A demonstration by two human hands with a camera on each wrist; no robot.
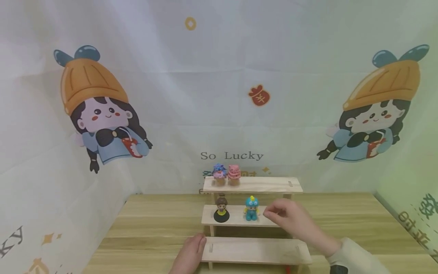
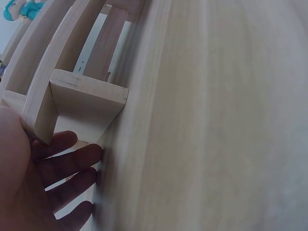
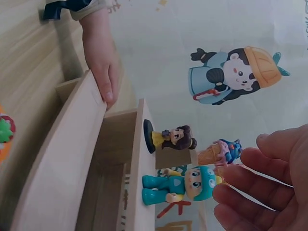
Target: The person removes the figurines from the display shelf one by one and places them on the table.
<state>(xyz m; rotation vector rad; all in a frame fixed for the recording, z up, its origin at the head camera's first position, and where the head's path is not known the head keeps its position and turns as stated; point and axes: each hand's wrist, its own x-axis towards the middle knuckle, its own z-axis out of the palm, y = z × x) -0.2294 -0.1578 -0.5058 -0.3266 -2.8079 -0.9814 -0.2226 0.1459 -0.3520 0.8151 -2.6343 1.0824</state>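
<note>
My left hand [image 1: 188, 254]: relaxed, touching the stand [image 1: 253, 251], lower centre of the frame.
My right hand [image 1: 291, 219]: loosely bent, released, beside the blue figure [image 1: 251, 210].
Blue figure: middle shelf [image 1: 236, 215], just right of lower centre.

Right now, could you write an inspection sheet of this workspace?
Surface: wood-grain tabletop under a three-tier wooden shelf.
Job's things: top tier, blue-topped ice-cream figurine and pink ice-cream figurine; middle tier, yellow-dressed figurine and teal-suited figurine.
Clutter: partly visible orange, red and green item near the bottom tier.
Hands: left hand rests at the bottom tier's left end; right hand, beside the teal-suited figurine, holds nothing visible.
Cables: nothing seen.
Surroundings: cloth backdrop printed with cartoon characters and "So Lucky".
</note>
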